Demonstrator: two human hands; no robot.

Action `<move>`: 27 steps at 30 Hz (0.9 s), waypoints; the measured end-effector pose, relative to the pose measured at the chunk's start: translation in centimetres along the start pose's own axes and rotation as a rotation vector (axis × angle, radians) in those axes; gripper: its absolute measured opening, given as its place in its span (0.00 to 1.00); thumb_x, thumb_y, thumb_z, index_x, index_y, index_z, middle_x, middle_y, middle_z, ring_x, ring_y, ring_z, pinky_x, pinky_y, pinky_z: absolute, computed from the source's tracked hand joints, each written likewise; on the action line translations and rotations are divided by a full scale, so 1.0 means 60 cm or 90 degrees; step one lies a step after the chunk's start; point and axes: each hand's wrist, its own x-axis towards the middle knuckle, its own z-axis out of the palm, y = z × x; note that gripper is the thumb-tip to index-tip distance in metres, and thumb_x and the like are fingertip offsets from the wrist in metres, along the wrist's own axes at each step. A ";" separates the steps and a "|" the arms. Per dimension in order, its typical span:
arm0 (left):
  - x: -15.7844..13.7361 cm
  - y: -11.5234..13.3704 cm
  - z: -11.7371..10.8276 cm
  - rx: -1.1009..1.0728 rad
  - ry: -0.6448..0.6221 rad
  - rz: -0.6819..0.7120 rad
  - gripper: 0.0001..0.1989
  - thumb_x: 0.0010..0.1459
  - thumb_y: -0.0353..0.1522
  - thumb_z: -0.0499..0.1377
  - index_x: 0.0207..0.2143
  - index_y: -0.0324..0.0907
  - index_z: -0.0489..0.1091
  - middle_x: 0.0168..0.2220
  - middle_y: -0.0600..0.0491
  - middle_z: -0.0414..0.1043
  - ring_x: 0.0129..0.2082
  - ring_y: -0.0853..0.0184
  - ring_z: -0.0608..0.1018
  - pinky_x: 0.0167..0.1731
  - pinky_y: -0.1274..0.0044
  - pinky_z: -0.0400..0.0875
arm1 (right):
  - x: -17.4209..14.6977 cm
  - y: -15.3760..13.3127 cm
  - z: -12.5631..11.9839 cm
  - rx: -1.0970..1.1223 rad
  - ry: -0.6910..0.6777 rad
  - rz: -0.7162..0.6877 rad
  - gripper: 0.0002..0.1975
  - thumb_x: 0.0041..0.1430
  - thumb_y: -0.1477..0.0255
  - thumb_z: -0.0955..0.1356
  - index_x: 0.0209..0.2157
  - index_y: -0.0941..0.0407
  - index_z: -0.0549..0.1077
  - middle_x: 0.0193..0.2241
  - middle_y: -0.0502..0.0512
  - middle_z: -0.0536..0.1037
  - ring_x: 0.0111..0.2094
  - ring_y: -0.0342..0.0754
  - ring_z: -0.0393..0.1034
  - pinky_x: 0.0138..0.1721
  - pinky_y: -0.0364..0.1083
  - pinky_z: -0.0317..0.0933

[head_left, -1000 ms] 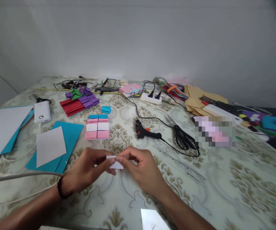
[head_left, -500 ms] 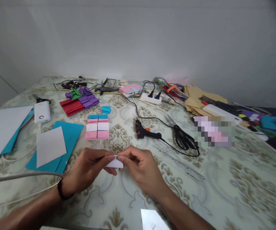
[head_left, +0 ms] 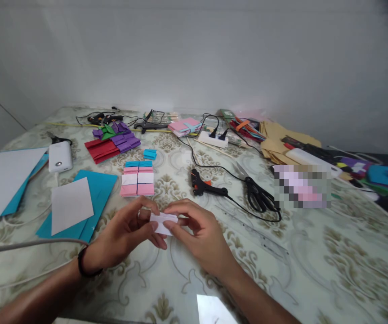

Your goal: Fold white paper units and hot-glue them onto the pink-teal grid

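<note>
A small folded piece of white paper [head_left: 162,227] is held between both hands above the tablecloth. My left hand [head_left: 131,227] pinches its left end, thumb on the near face and fingers behind. My right hand [head_left: 195,231] grips the right end the same way, with the thumb pressed on the front. A crease or fold runs along the paper's upper part. Just beyond the hands lie stacks of folded pink, white and blue paper strips [head_left: 137,179], with one small folded blue piece [head_left: 149,154] behind them.
To the left are a white sheet on blue paper [head_left: 104,189], a white power bank [head_left: 60,157] and larger sheets [head_left: 8,180]. Rightward lie a black glue gun [head_left: 207,185], scissors [head_left: 259,195] and a clear ruler [head_left: 254,234]. Behind stands a power strip [head_left: 213,139]; folded red paper [head_left: 101,150] lies back left.
The white paper has tilted so more of its face and a folded layer show. The fingers of both hands have shifted up to its top edge, and the thumbs have moved lower.
</note>
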 end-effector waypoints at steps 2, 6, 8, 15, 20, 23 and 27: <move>0.001 -0.002 -0.001 0.000 -0.001 0.004 0.09 0.70 0.38 0.63 0.45 0.44 0.67 0.31 0.55 0.84 0.32 0.66 0.88 0.36 0.77 0.81 | 0.000 0.000 -0.001 -0.009 0.000 -0.010 0.06 0.63 0.75 0.74 0.40 0.51 0.83 0.42 0.55 0.82 0.42 0.48 0.78 0.37 0.43 0.70; 0.002 -0.005 -0.002 -0.037 -0.006 -0.002 0.12 0.69 0.38 0.65 0.46 0.44 0.66 0.33 0.55 0.84 0.33 0.66 0.88 0.37 0.77 0.81 | 0.001 0.002 -0.004 -0.021 -0.014 -0.049 0.07 0.63 0.77 0.73 0.37 0.51 0.84 0.43 0.55 0.81 0.42 0.46 0.77 0.37 0.42 0.69; 0.003 -0.005 -0.002 -0.052 -0.012 -0.002 0.13 0.68 0.38 0.66 0.46 0.45 0.66 0.35 0.54 0.84 0.33 0.65 0.88 0.38 0.76 0.82 | 0.002 0.002 -0.006 -0.015 -0.019 -0.062 0.08 0.63 0.78 0.73 0.37 0.51 0.84 0.44 0.55 0.80 0.44 0.46 0.77 0.38 0.42 0.70; 0.003 0.002 -0.001 -0.041 -0.015 0.037 0.10 0.67 0.38 0.67 0.45 0.42 0.80 0.33 0.50 0.85 0.34 0.64 0.88 0.40 0.75 0.83 | 0.002 0.003 -0.012 -0.010 -0.044 -0.082 0.11 0.60 0.82 0.72 0.34 0.51 0.83 0.46 0.55 0.78 0.48 0.49 0.77 0.50 0.48 0.69; -0.001 0.007 -0.001 -0.006 0.023 0.031 0.12 0.66 0.40 0.68 0.41 0.39 0.81 0.34 0.48 0.86 0.35 0.63 0.88 0.40 0.76 0.83 | 0.002 -0.003 -0.013 -0.019 -0.071 -0.056 0.07 0.61 0.78 0.73 0.35 0.52 0.83 0.49 0.57 0.77 0.51 0.51 0.75 0.49 0.48 0.70; 0.000 0.002 0.001 0.003 0.052 0.030 0.12 0.64 0.40 0.69 0.39 0.39 0.79 0.33 0.50 0.85 0.34 0.64 0.88 0.38 0.78 0.83 | 0.003 -0.002 -0.010 0.006 -0.051 -0.007 0.04 0.63 0.73 0.74 0.40 0.51 0.81 0.49 0.57 0.76 0.49 0.50 0.75 0.45 0.46 0.71; 0.001 -0.009 0.003 0.022 0.061 0.059 0.11 0.66 0.40 0.67 0.42 0.40 0.75 0.34 0.49 0.86 0.36 0.63 0.88 0.40 0.76 0.83 | 0.006 0.005 -0.007 0.089 -0.027 0.133 0.20 0.60 0.67 0.76 0.52 0.51 0.73 0.40 0.52 0.77 0.37 0.46 0.74 0.38 0.44 0.70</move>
